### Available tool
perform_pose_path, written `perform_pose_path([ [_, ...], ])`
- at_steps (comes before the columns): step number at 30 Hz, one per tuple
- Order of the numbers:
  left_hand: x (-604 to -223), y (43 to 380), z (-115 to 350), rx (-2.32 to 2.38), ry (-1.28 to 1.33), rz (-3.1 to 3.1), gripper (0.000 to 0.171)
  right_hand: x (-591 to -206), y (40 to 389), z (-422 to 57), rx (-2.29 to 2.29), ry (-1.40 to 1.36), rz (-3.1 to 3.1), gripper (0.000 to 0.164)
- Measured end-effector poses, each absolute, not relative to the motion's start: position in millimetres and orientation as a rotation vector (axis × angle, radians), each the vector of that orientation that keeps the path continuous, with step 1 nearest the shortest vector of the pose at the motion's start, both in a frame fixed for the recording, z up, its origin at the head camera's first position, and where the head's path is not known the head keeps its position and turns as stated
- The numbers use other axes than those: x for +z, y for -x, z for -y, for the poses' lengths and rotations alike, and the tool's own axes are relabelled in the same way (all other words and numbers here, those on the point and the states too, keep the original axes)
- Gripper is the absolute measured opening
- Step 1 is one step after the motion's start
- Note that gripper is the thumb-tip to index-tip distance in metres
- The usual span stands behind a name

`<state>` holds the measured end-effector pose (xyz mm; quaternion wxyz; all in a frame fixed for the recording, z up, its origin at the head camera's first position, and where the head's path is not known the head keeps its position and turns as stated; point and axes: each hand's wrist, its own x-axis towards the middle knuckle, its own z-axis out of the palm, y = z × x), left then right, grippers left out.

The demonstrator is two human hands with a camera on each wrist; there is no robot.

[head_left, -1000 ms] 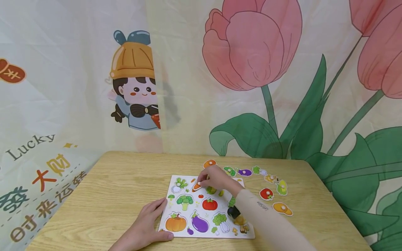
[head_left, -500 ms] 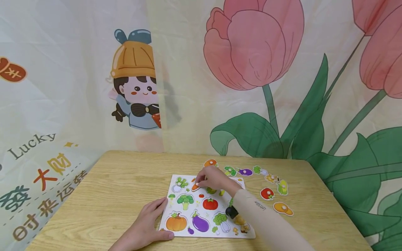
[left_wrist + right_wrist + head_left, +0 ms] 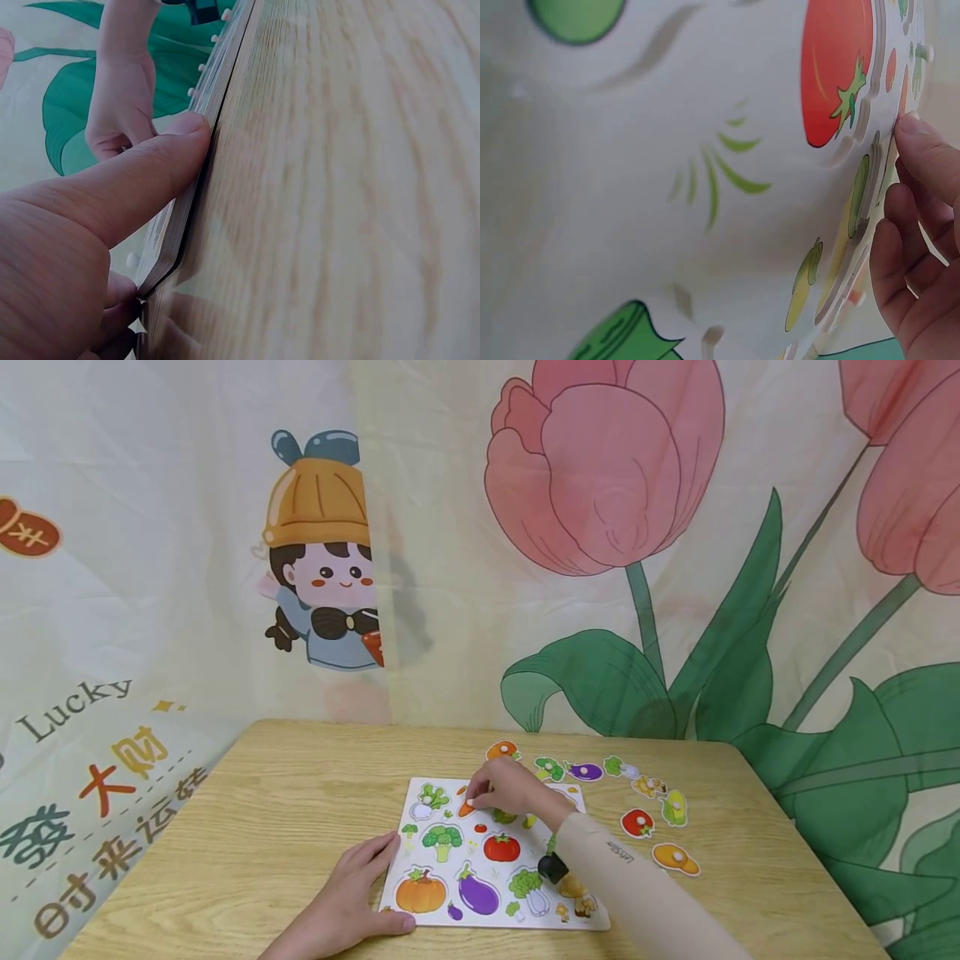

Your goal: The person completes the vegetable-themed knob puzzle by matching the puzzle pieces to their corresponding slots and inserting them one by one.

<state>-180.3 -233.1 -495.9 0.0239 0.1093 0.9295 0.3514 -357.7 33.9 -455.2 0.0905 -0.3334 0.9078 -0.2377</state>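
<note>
My right hand (image 3: 501, 787) is over the back of a white vegetable puzzle board (image 3: 405, 860). Its thumb and fingertips pinch an orange carrot puzzle piece (image 3: 466, 809), close over the board's surface. In the right wrist view the thumb (image 3: 926, 154) meets the carrot piece at the board, with the other fingers bent beside it. At the board's front left corner lies my left hand (image 3: 345, 889), thumb along the front edge and fingers against the left side. The left wrist view has that thumb (image 3: 150, 161) straight along the board's edge.
Knobbed puzzle pieces curve around the board's back and right: a pumpkin (image 3: 502, 750), broccoli (image 3: 549, 768), eggplant (image 3: 585, 771), bok choy (image 3: 619, 767), mushrooms (image 3: 648, 787), corn (image 3: 674, 808), tomato (image 3: 637, 822) and an orange-yellow piece (image 3: 675, 858). A printed curtain (image 3: 450, 610) hangs behind the wooden table (image 3: 300, 785).
My right hand has shifted very slightly left with the carrot piece, which sits a little lower and straighter at the board. The left hand stays at the corner.
</note>
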Motion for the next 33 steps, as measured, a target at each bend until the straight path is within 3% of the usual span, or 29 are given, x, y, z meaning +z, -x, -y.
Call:
perform_pose_path([
  [33, -494.6, 177.4, 234.2, 1.092, -0.366, -2.882, 0.123, -463.8, 356.4, -33.4, -0.742, 0.941, -2.698, 0.005],
])
